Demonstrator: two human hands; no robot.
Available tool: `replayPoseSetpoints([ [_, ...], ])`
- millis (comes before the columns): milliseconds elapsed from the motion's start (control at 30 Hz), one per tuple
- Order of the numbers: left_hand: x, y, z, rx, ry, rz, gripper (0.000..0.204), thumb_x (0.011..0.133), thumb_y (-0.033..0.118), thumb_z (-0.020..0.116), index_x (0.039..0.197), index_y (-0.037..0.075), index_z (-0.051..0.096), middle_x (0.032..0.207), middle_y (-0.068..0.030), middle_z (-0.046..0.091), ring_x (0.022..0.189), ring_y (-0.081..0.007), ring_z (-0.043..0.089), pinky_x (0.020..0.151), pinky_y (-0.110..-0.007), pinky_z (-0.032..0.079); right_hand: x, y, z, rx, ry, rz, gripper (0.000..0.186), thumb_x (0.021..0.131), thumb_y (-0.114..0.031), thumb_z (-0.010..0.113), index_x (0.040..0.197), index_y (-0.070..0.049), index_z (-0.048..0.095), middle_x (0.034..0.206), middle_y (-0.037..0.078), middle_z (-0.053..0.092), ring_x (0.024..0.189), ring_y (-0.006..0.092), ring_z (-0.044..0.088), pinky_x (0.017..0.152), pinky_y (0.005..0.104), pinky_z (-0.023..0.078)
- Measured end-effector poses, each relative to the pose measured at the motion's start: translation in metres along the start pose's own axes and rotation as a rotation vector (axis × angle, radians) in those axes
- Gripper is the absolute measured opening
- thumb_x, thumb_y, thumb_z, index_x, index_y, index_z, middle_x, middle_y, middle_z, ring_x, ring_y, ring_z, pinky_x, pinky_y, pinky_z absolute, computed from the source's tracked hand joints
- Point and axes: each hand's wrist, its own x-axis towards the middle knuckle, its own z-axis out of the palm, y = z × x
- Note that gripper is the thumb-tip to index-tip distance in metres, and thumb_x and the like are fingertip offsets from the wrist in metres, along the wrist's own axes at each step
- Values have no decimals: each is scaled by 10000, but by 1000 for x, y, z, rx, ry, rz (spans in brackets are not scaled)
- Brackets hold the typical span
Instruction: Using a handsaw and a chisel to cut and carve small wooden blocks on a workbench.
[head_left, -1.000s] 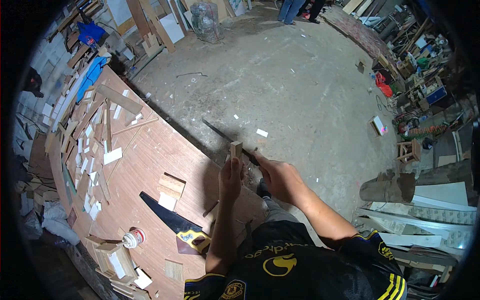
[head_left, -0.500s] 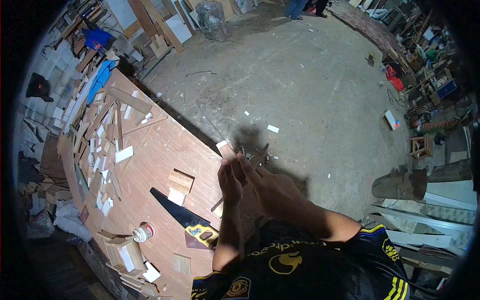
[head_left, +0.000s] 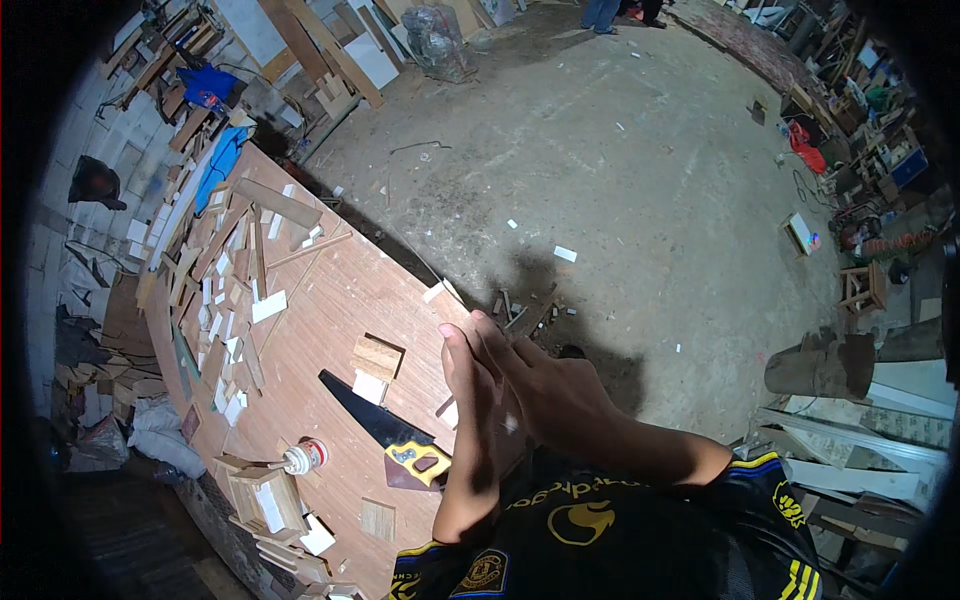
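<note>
Above the table's right edge, my left hand [head_left: 466, 375] and my right hand [head_left: 545, 385] are pressed together, palms facing. Between them they grip a small wooden piece [head_left: 450, 296], whose pale end sticks out past my fingertips; the remainder is hidden by my fingers. Left of my left forearm lies a handsaw [head_left: 385, 425], its dark blade pointing away and its yellow handle near my wrist. Beyond the blade sits a shallow wooden block [head_left: 378, 356] with a white piece [head_left: 370, 387] against it.
A glue bottle [head_left: 306, 457] lies by an open wooden box [head_left: 265, 500] on the table [head_left: 330, 290]. Wood offcuts [head_left: 255, 300] crowd the table's left side. A small wooden square [head_left: 378, 519] lies nearer me. Scraps dot the concrete floor [head_left: 560, 160]; a person's legs [head_left: 600, 15] stand far off.
My view has shifted, so the table appears further right and lower. My hands stay together on the wooden piece, which now shows less beyond my fingertips.
</note>
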Motion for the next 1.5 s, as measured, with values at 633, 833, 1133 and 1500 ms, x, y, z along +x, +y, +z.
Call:
replayPoseSetpoints([
  [633, -33, 26, 36, 64, 174, -115, 554, 989, 579, 366, 1043, 72, 581, 818, -30, 591, 706, -112, 545, 611, -244, 430, -21, 18, 22, 95, 348, -72, 716, 807, -99, 672, 1453, -142, 367, 997, 87, 652, 667, 251, 656, 456, 333, 478],
  [833, -31, 34, 8, 492, 29, 114, 538, 1029, 475, 356, 887, 24, 613, 674, 10, 523, 569, -72, 476, 535, -217, 381, -33, 23, 19, 138, 334, -58, 514, 936, -46, 494, 1436, -74, 377, 1006, 187, 663, 696, 319, 680, 553, 390, 531],
  [1133, -49, 62, -33, 114, 11, -167, 520, 1029, 479, 333, 994, 6, 545, 570, -45, 485, 396, -119, 418, 366, -247, 357, -18, 60, -39, 543, 576, 239, 447, 987, -113, 407, 1427, -39, 408, 1276, 151, 574, 1095, 171, 567, 896, 283, 455],
  [1500, -65, 76, -61, -566, -391, -333, 602, 1024, 505, 268, 1071, -36, 526, 609, -50, 446, 366, -103, 378, 271, -210, 340, -52, 38, 7, 735, 38, 377, 445, 1002, -165, 433, 1414, 3, 406, 1210, 162, 586, 1143, 186, 539, 998, 310, 383],
])
